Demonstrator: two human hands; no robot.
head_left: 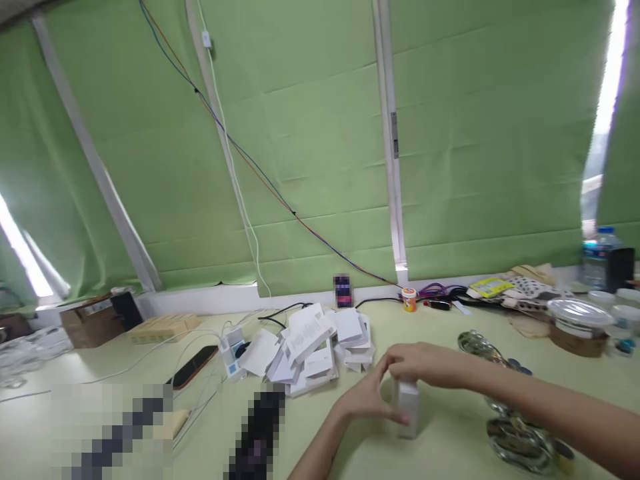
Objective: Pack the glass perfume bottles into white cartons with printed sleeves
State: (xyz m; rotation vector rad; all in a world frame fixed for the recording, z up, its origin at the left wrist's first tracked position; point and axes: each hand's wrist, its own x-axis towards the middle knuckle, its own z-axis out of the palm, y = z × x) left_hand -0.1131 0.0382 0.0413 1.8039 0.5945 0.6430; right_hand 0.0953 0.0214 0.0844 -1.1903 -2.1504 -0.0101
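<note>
A small white box (409, 415) stands upright on the pale table, with both hands on it. My left hand (367, 395) grips it from the left, its thumb against the near side and its fingers curled behind. Over the top of the box bends my right hand (425, 363), its fingers closed on the upper part; some fingertips are hidden. To the left of my hands lies a loose pile of white cartons and papers (310, 340). Shiny metallic coiled items (520, 443) lie under and beside my right forearm.
A dark phone (195, 367) and a power strip (233, 353) with cables lie left. An orange-and-white jar (409, 300) stands at the back. A round clear-lidded tub (580, 320) and a water bottle (595, 260) stand right. Pixelated dark shapes cover the front left.
</note>
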